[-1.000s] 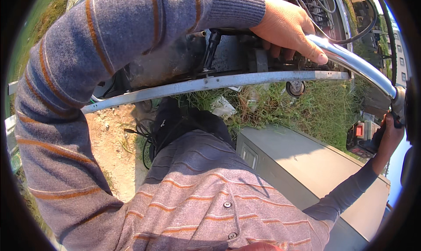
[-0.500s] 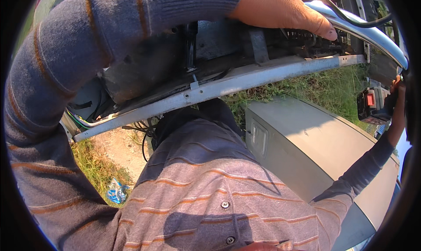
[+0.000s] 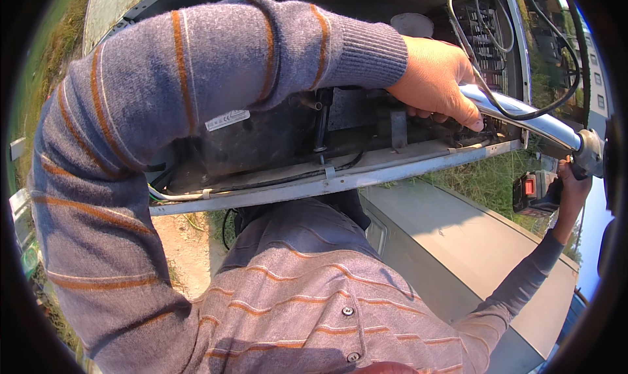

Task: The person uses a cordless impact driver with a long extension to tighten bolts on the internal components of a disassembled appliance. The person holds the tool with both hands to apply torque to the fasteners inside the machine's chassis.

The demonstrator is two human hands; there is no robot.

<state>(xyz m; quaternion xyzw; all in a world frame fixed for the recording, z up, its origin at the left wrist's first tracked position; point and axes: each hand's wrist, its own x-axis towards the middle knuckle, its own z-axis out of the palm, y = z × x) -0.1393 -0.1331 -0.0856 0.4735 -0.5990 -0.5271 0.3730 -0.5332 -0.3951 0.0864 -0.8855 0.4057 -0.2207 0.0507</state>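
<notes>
My left arm bends across the upper picture, and its hand [image 3: 439, 76] is closed over the near end of a shiny metal barrel [image 3: 546, 120]. The thumb lies along its side; most of the fingers are hidden. The barrel runs right to a grey head, part of what looks like a cordless grease gun. At the far right my right hand [image 3: 573, 189] wraps around its grip, beside a black battery [image 3: 536, 189] with a red patch. A thin black hose [image 3: 561, 106] loops over the barrel. Both hands are over or beside an opened metal housing [image 3: 294, 189].
Inside the housing are a dark tank-like body [image 3: 229, 168], an upright black rod [image 3: 321, 122] and a round pale lid [image 3: 412, 25]. A large beige metal box [image 3: 451, 227] lies at the right, near grass [image 3: 474, 178]. Bare dirt [image 3: 183, 243] shows at the lower left.
The view has shifted, so the housing's interior and the barrel's grey head show more. My left hand appears lower, and my right hand lower and slightly left. Both keep hold of the tool.
</notes>
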